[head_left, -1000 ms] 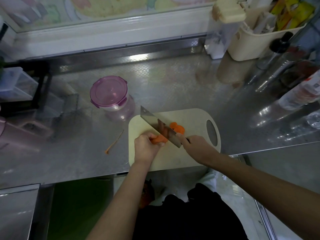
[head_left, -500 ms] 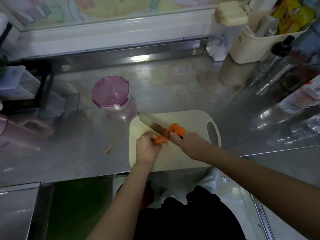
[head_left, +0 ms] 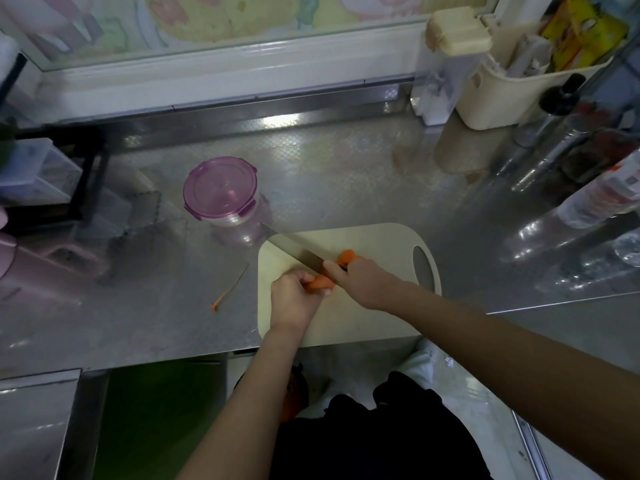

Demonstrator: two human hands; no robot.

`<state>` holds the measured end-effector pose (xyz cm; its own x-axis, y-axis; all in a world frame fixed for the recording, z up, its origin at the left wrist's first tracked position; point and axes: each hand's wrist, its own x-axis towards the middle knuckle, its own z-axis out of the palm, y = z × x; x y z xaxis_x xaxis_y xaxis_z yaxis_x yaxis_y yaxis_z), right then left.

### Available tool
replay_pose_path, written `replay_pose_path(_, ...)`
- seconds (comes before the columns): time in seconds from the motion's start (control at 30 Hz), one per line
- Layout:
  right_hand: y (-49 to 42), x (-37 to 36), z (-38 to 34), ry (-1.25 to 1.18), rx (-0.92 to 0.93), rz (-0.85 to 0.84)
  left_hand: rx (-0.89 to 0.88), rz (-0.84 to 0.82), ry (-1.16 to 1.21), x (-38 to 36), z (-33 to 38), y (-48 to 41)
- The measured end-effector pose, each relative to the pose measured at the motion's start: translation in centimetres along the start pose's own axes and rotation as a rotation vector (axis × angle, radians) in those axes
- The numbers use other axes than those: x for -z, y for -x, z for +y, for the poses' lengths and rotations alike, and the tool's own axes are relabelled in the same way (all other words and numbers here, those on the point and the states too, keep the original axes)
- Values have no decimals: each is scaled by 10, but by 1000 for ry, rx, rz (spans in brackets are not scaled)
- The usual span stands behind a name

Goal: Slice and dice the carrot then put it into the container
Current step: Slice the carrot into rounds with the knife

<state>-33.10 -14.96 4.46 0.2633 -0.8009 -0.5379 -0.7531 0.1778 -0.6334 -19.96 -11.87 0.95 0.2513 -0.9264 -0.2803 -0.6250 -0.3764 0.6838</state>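
Head view, looking down on a steel counter (head_left: 346,174). A cream cutting board (head_left: 381,244) with an oval handle hole lies at the counter's near edge. On it the left hand (head_left: 294,301) grips the uncut length of the carrot (head_left: 320,283), its fingers (head_left: 300,276) curled over the piece and pressed together. The right hand (head_left: 363,282) is wrapped round the handle of the knife (head_left: 298,251), hiding it, with the forefinger lying along the back of the blade. The blade runs from that hand up and to the left, its tip reaching past the board's far-left corner, and it meets the carrot just beside the left fingertips. Cut carrot slices (head_left: 346,257) lie on the board just behind the right hand. The container (head_left: 221,194), a clear round tub with its purple clip lid on, stands on the counter just beyond the board's far-left corner, near the knife tip. A thin orange peel strip (head_left: 230,291) lies on the counter left of the board. A cream basket (head_left: 512,88) stands at the far right.
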Motion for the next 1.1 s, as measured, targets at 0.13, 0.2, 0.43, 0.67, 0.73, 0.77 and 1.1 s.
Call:
replay_pose_path(0.13,21,5,6,-3,66,0,48,-22,13,4,3,-1)
replay_pose_path(0.2,32,12,19,-37,-68,4,48,-29,24,5,5,-2)
replay_pose_path(0.43,44,2,46,84,-151,-22,39,-49,-6,6,7,-3)
replay_pose_path(0.67,29,-14,32,55,-76,31,27,-46,-3,6,12,0)
replay_pose_path(0.73,16,-20,30,13,-76,63,27,-39,12,7,13,1)
replay_pose_path(0.77,12,-22,28,-10,-78,83,29,-41,8,7,13,1)
replay_pose_path(1.1,-6,-15,8,-74,42,64,39,-48,17,6,8,-3)
